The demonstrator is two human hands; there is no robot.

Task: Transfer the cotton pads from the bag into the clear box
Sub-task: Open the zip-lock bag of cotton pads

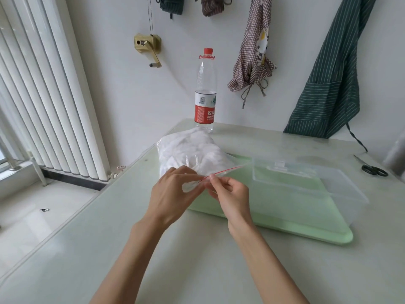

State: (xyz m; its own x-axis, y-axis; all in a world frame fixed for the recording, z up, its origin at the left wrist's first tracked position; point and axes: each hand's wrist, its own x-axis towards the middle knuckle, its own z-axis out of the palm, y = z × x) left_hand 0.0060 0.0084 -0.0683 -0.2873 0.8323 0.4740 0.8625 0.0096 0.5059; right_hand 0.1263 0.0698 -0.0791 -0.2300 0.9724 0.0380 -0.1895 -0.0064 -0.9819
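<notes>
- The left hand and right hand both pinched the red-striped mouth of the bag, fingertips closed on it.
- The cotton pads lay inside, blurred behind plastic.
- The clear box sat on the green tray, its walls hard to trace.

The water bottle bears a red label — "农夫" and, partly cut, "NONGF"
</notes>
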